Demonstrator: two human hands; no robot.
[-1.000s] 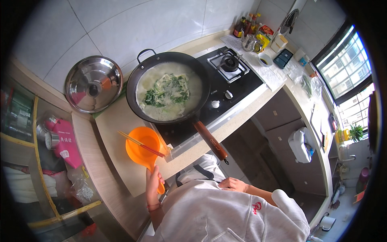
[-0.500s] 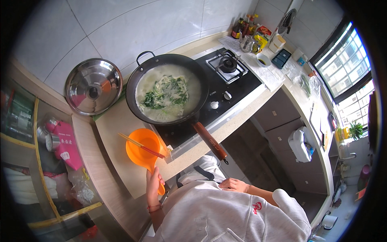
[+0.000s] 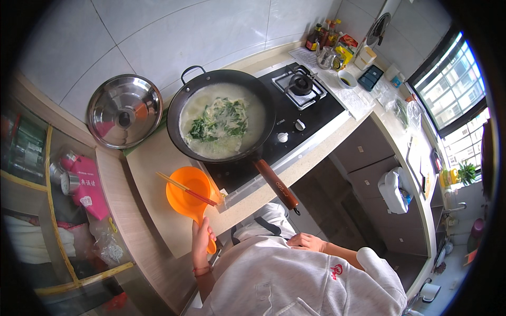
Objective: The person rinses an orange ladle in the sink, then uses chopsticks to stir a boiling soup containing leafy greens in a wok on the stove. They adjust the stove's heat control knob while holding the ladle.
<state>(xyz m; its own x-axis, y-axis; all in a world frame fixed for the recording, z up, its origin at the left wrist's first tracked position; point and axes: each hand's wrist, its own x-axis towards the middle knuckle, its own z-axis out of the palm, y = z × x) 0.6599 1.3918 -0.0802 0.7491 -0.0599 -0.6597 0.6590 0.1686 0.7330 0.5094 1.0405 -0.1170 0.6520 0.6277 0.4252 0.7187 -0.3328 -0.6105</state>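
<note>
My left hand (image 3: 201,236) is wrapped round the handle of an orange plastic water scoop (image 3: 182,199) at the counter's near edge. A pair of chopsticks (image 3: 184,188), yellowish and red, lies across the scoop's rim. My right hand (image 3: 307,242) rests at my waist on the light grey top, its fingers lying flat with nothing visible in them. Beyond the scoop, a large black wok (image 3: 262,138) sits on the stove. Pale cloudy liquid and leafy greens (image 3: 224,118) fill it. Its brown handle (image 3: 276,185) points toward me, past the counter edge.
A shiny pot lid (image 3: 125,100) leans on the tiled wall, left of the wok. Right of it, the black gas stove (image 3: 287,118) has a bare burner (image 3: 300,84). Bottles (image 3: 322,36), a metal kettle (image 3: 327,57) and a small bowl (image 3: 346,79) stand at the far right.
The whole scene has shifted slightly rightward in the picture. Both hands, the scoop and the chopsticks hold much the same positions.
</note>
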